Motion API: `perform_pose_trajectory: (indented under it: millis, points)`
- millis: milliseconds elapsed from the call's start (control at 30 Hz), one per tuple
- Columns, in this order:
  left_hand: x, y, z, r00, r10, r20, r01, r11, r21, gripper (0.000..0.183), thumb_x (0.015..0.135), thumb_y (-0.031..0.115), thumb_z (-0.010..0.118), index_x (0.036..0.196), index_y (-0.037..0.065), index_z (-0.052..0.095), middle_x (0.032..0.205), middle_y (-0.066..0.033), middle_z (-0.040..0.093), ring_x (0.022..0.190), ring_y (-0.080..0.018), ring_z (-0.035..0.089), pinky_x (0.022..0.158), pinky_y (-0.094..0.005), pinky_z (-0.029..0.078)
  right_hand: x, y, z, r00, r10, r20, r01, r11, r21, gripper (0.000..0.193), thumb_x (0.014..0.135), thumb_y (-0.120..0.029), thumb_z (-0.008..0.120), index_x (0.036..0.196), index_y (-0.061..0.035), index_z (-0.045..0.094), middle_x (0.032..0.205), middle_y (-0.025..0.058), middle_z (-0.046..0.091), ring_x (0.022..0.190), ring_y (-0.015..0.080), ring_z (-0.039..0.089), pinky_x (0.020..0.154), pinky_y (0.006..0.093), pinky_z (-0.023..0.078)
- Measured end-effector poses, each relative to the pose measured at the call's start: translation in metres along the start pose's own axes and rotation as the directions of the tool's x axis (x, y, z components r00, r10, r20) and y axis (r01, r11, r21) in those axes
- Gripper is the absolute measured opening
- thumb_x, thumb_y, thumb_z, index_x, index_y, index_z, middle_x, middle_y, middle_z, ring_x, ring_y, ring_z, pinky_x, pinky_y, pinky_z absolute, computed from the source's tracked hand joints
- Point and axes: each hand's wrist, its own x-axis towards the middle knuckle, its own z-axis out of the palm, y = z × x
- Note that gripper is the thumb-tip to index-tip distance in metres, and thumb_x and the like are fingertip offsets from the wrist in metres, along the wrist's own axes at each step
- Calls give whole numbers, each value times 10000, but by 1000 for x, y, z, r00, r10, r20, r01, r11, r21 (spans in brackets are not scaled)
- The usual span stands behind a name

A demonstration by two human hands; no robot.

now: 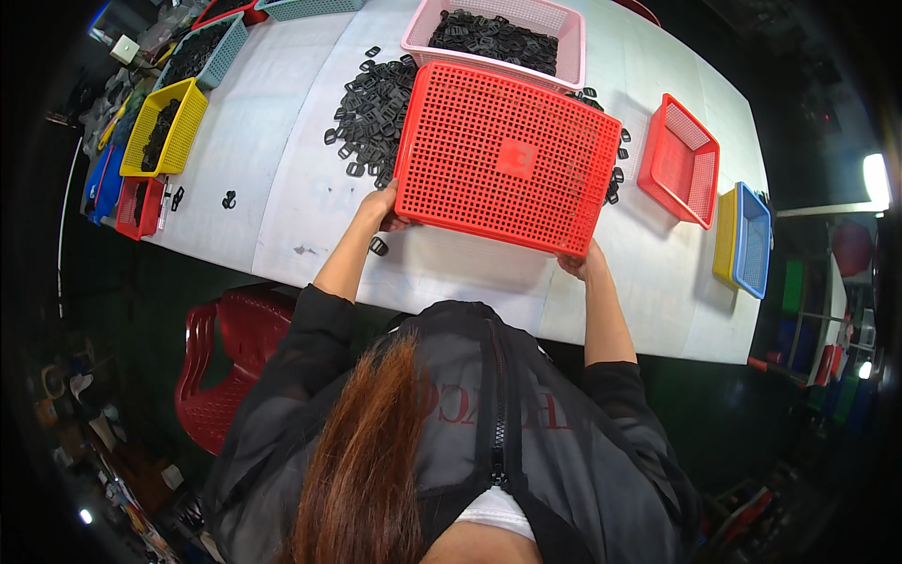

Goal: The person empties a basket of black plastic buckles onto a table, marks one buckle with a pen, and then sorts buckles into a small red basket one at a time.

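Between my two hands is a red perforated plastic basket (470, 169), its flat underside turned up toward me. My left hand (383, 205) grips its near left corner, and my right hand (581, 261) grips the near right corner. Both sets of fingers are partly hidden by the basket. Small black plastic buckles (371, 113) lie in a loose heap on the white table, showing to the left of the basket, with more beyond its right edge. Whatever is under the basket is hidden. One loose buckle (378, 246) lies close to my left hand.
A pink basket (573, 47) of black pieces stands behind. At right are a red basket (658, 188) and nested blue and yellow baskets (738, 244). Yellow (193, 122), small red (127, 211) and teal (230, 56) baskets line the left edge. A dark red chair (211, 376) stands left.
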Motion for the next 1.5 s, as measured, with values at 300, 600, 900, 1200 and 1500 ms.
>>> perform_pose_trajectory:
  millis: [300,600,900,1200,1500]
  points:
    - [-17,-15,7,997,32,-64,-29,999,45,836,920,691,203,702,16,646,599,-119,635,467,-209,608,396,-288,453,-10,12,-10,1000,13,19,-13,999,-42,373,883,-495,525,894,-143,649,722,13,683,563,128,623,581,286,527]
    - [-111,26,13,945,312,-96,-293,941,172,802,939,635,316,778,-71,661,623,-183,648,464,-209,624,429,-313,492,-63,-8,-37,939,-341,-43,338,894,295,448,936,-323,568,1269,-29,509,1151,100,613,968,249,631,767,361,564]
    - [-204,192,89,770,635,60,-464,622,-631,686,973,599,315,1189,5,582,1134,-131,642,953,-179,639,779,-326,528,-148,-146,-100,616,-784,83,621,547,561,633,912,-277,599,1435,-28,342,1309,112,527,1120,229,562,903,362,507]
    - [-126,377,193,362,840,-405,-720,-23,-693,503,1009,437,389,1310,43,470,1304,-83,517,1161,-200,518,965,-369,449,-90,-327,-241,552,-813,-186,819,570,-65,515,815,14,614,1313,-19,487,1131,136,624,899,196,658,713,304,573]
    - [101,366,519,492,856,155,-851,436,292,1046,780,395,742,1436,-139,127,1296,-314,507,1203,-359,533,1004,-361,433,79,-586,-330,293,-799,-526,935,355,-18,766,864,100,496,1485,-137,116,1346,190,434,1137,327,559,867,431,562]
